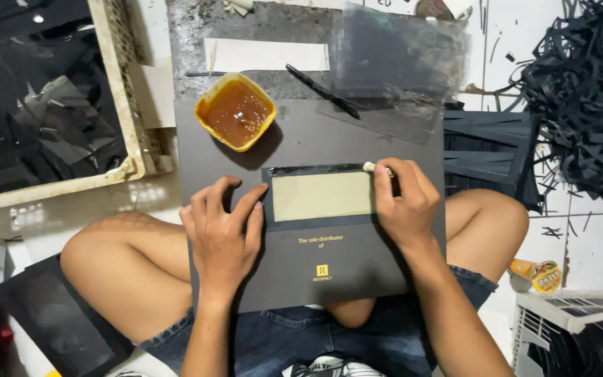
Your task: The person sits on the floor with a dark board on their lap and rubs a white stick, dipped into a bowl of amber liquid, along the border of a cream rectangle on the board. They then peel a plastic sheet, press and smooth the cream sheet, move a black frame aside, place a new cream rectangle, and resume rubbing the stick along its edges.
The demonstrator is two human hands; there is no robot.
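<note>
A large dark grey board [315,272] lies across my knees. On it rests a small tan card [322,196] set on a black strip [315,169] whose top edge looks wet and shiny. My left hand [223,234] presses flat on the board, fingertips at the card's left end. My right hand [404,202] grips a small pale-tipped brush [370,167] at the card's top right corner. A yellow tub of brown glue [236,112] stands on the board's far left corner.
A cream plastic crate [130,132] with black sheets sits at the left. A black stick [322,91] and clear plastic film [399,63] lie beyond the board. Stacked black strips [486,150] and a heap of black offcuts [587,91] fill the right.
</note>
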